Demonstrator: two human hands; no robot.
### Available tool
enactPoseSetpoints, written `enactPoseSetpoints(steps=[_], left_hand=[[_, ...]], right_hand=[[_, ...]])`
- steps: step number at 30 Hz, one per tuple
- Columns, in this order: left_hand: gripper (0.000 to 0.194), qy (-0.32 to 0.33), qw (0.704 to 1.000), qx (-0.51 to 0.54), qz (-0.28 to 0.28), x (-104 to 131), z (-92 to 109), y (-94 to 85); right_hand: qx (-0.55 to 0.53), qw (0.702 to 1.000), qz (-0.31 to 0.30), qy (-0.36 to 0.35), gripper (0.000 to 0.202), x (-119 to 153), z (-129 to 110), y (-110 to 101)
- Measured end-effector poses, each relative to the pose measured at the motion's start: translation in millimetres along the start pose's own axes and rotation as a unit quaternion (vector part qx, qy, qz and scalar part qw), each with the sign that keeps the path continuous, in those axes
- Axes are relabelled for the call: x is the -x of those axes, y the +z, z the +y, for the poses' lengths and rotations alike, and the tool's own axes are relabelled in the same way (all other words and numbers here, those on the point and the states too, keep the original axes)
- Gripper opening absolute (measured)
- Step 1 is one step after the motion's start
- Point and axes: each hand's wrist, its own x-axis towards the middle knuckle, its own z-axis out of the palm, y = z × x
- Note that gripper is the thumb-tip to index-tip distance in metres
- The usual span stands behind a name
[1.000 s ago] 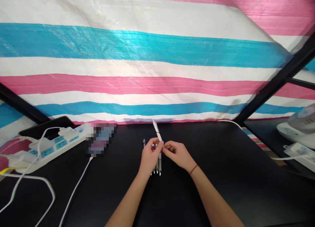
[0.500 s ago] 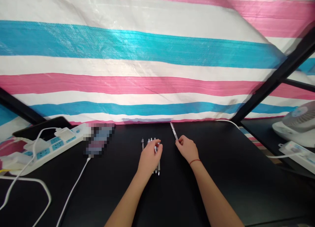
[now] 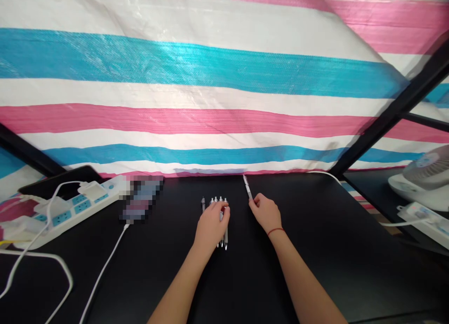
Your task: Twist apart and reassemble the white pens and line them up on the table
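Several slim white-and-grey pens [image 3: 226, 239] lie side by side in a row on the black table [image 3: 245, 277]. My left hand [image 3: 210, 223] is curled over their middle, its thumb along the right side; the palm hides most of the barrels. Just left of that row is a separate dark-topped pen [image 3: 203, 202], partly covered by the same hand. To the right, my right hand [image 3: 265, 211] pinches the near end of a white pen [image 3: 247, 187] between thumb and fingers. This pen points away, slightly tilted left, its far tip by the table's back edge.
On the left are a power strip [image 3: 75, 211] with plugs, a pixelated phone [image 3: 140, 200] on a white cable [image 3: 105, 268], and a dark tablet-like slab [image 3: 59, 183]. A striped sheet [image 3: 210, 122] hangs behind. At right stand a black post [image 3: 382, 122] and a white fan [image 3: 421, 179].
My left hand has shifted slightly toward me and left, showing more of the pens' far ends. My right hand has moved a little left with its pen.
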Motion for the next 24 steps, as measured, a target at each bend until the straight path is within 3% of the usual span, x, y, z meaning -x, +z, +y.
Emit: enactPoseSetpoints(steps=[7,10,20,22,24], left_hand=[[0.023,0.005,0.982,-0.189,-0.001,3.3,-1.6,2.6],[0.025,-0.004,0.975,-0.223,-0.015,5.2,-1.6,3.6],[0.021,0.023,0.978,-0.205,-0.029,6.7,3.1,5.6],[0.022,0.052,0.982,-0.179,-0.02,6.2,4.3,4.5],[0.021,0.089,0.985,-0.149,-0.015,5.7,5.4,3.4]], right_hand=[[-0.017,1.0,-0.004,-0.007,0.026,1.1,-1.3,-2.9],[-0.039,0.999,0.001,-0.008,0.024,1.4,-1.7,-4.1],[-0.131,0.99,0.038,-0.034,0.026,0.3,0.7,-3.8],[-0.207,0.975,0.02,-0.073,0.028,2.7,-3.2,-4.2],[-0.306,0.944,-0.04,-0.116,0.029,5.7,-8.2,-3.9]])
